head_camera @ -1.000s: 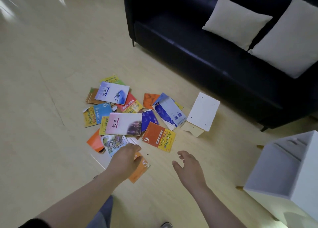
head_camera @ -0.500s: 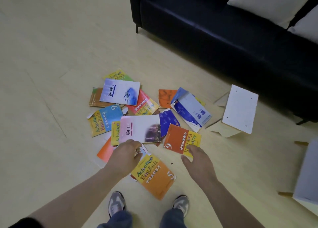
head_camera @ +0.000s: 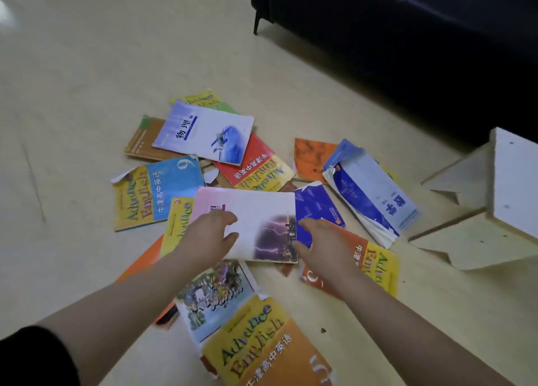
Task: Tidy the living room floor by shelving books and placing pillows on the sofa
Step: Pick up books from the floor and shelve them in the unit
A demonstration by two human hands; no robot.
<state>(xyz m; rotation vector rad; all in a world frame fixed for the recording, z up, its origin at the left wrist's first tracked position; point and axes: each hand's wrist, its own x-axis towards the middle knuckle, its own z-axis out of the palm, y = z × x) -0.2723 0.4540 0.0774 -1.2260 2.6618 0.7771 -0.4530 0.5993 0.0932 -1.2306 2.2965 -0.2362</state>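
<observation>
Now reaching deeper into the pile of books (head_camera: pixel 157 193) than a moment ago. Has shifted the left hand (head_camera: pixel 208 234) off the near covers onto the pink book (head_camera: pixel 262 214) in the middle, fingers bent over its near left corner, thumb spread; cannot tell whether truly gripping. Has brought the right hand (head_camera: pixel 323 241) in from hovering to that book's right edge, fingers fairly straight, thumb on the cover, holding nothing. Looks like choosing this one to lift first. Lies flat atop the others on the floor (head_camera: pixel 87 65), near the sofa (head_camera: pixel 407 51) and a tipped white shelf (head_camera: pixel 512 182). Leaves all shelving undone.
</observation>
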